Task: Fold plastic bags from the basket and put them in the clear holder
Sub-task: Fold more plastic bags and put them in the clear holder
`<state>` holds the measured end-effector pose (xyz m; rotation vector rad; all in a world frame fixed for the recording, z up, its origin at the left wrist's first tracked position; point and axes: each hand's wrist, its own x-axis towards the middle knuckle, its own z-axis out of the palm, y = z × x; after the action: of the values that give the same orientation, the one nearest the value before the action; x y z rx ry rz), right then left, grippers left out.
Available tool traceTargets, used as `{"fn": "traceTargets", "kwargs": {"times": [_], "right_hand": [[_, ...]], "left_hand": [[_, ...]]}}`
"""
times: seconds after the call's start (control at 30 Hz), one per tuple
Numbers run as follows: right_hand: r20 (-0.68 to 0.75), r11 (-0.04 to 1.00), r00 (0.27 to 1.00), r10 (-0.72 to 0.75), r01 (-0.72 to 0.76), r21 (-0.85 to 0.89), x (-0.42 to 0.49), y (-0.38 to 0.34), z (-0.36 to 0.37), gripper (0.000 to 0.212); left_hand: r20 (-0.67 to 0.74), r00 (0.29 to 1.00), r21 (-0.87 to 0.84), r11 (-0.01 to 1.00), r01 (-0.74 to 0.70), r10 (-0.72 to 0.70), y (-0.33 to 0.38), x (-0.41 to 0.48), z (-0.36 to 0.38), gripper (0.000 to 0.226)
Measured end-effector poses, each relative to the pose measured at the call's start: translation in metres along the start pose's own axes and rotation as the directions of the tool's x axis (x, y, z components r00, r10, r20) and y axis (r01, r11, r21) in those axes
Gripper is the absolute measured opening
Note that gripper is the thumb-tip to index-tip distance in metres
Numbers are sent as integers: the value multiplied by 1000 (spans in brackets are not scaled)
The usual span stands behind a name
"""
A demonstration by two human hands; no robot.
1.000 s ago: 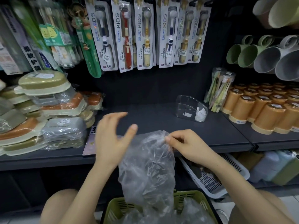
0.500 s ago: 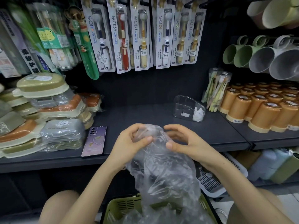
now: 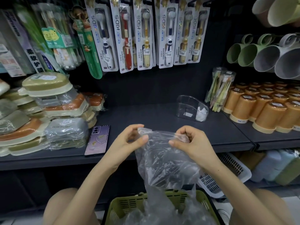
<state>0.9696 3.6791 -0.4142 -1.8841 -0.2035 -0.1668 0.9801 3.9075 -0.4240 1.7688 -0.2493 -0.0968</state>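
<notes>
Crinkled clear bag [image 3: 164,161] hangs lengthwise, top edge pinched by left hand [image 3: 128,142] and right hand [image 3: 191,143], tail trailing into basket [image 3: 123,207].

the plastic bag [image 3: 164,161] is clear and colourless, with pale crinkled glints. the basket [image 3: 123,207] is olive green with slotted walls. the clear holder [image 3: 185,103] is see-through, with something white inside. the shelf [image 3: 146,116] is matt black. a phone [image 3: 97,140] is lilac with heart shapes. the cups [image 3: 267,117] are orange with cream bases, and the mugs [image 3: 248,53] are pale green and grey.
</notes>
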Motion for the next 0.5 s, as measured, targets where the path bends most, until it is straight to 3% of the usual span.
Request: {"fn": "traceTargets", "kwargs": {"times": [0.07,0.17,0.23,0.27,0.33,0.37,0.43,0.5], "right_hand": [[-42,998,999,-34,32,-51,-4,2,6,19],[-50,959,979,-197,182,-217,-12,6,14,22],[85,905,957,-277,290,-312,-17,9,12,23],[202,897,948,-246,301,-324,-20,9,10,26],[408,946,906,-109,220,-238,-25,6,5,33],[434,975,898,-72,155,-158,-26,3,3,30],[308,995,948,-84,95,-22,-26,2,2,21],[77,993,991,-112,115,-33,-21,8,3,10]], "left_hand": [[-78,997,46,999,-12,15,3,1,10,52],[-167,986,-82,996,-24,10,4,5,17,22],[-183,983,-190,982,-6,-29,1,6,17,4],[-184,982,-247,969,-3,-44,1,5,16,3],[-193,980,-343,939,-24,-45,-1,5,15,7],[-195,980,-381,924,-39,-39,-1,4,15,8],[-175,984,-438,898,-46,-35,0,1,14,9],[-168,985,-472,881,-38,-47,-3,0,12,11]]}}
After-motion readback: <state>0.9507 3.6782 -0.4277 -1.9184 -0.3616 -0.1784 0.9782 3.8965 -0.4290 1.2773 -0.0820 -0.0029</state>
